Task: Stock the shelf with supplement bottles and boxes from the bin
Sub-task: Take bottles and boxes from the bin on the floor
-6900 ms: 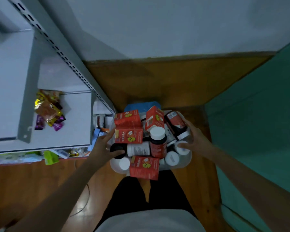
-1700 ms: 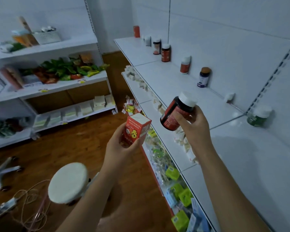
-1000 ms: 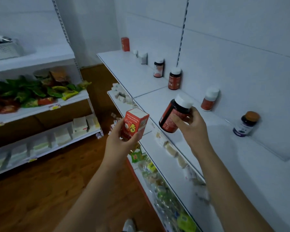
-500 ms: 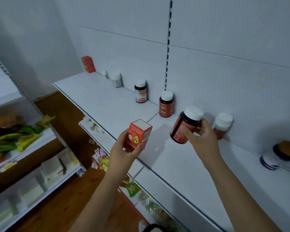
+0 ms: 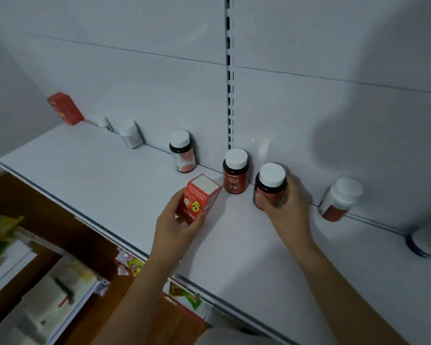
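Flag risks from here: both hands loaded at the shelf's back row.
The right hand sets its dark bottle close beside the Fe bottle; a nudge could topple that one. The left hand holds the red box tilted, so it may tip over if released like that.

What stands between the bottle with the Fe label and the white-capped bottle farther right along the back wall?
In the head view, the dark bottle gripped by the right hand stands between the Fe bottle and the white-capped bottle.

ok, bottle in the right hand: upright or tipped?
Upright. The bottle has its white cap on top, and the right hand grips its body at the back of the shelf.
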A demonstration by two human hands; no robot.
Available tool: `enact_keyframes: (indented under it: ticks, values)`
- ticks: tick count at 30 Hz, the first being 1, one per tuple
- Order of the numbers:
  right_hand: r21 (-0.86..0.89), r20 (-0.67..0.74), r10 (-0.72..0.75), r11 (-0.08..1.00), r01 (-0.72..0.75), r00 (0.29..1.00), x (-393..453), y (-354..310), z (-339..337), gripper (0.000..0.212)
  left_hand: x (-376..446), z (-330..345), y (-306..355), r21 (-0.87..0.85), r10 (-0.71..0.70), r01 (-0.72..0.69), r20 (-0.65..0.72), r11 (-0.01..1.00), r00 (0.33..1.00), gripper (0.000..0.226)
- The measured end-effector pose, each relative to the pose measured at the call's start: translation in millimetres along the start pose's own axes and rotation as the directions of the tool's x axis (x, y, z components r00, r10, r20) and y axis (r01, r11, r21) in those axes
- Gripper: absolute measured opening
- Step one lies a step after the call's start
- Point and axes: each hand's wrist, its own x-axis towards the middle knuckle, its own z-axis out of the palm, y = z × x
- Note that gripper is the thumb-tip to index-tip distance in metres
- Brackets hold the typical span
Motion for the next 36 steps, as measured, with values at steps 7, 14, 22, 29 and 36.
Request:
enact_keyframes:
  ticks: [7,14,22,29,36]
  values:
    - [-0.409,-0.029,-0.015,0.912,0.002,0.999,-17,27,9,0.068,23,-19,-11,-0.079,0.058,-0.047,0.144,0.996,0.988,0.055]
    - [-0.737,-0.136,-0.024,0.671,-0.085,0.99,-16,25,27,0.063,29,-25,-21,-0.124,0.076,-0.051,0.207,0.991,0.975,0.05]
    - [-0.838,-0.156,0.027,0.526,-0.147,0.987,-20,11,50,0.064,36,-28,-34,-0.087,0.127,-0.107,0.266,0.99,0.956,0.059]
    - [-0.786,-0.13,0.068,0.601,-0.145,0.989,-39,16,53,0.076,37,-40,-38,-0.074,0.135,-0.118,0.321,0.99,0.937,0.055]
    - [-0.758,-0.157,-0.004,0.642,-0.118,0.988,-72,11,66,0.061,52,-98,-41,-0.209,0.015,0.06,0.341,0.976,0.94,0.06]
